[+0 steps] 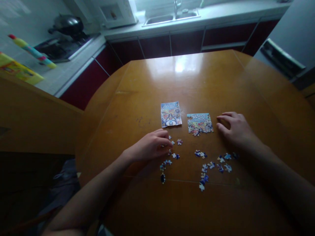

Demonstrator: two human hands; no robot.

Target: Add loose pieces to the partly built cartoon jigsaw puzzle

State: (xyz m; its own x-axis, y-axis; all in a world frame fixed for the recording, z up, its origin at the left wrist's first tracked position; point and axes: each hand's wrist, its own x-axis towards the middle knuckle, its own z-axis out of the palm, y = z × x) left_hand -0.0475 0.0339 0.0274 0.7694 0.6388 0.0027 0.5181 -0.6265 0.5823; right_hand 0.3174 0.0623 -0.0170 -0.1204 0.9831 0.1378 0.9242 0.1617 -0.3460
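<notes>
**Hand and Piece Positions at the Part-Built Puzzle**

The part-built puzzle (pixel 199 123) lies flat on the wooden surface (pixel 197 75). The picture card (pixel 171 113) lies just left of the puzzle, apart from it. The right hand (pixel 233 129) rests palm down just right of the puzzle, fingers loosely spread, holding nothing. The left hand (pixel 152 146) is near the puzzle's lower left, fingers curled onto a cluster of small pieces (pixel 176 156); whether it grips one cannot be determined. Further loose pieces (pixel 204 170) lie scattered below the puzzle, unobstructed. A sink (pixel 159 19) sits far beyond the puzzle.
</notes>
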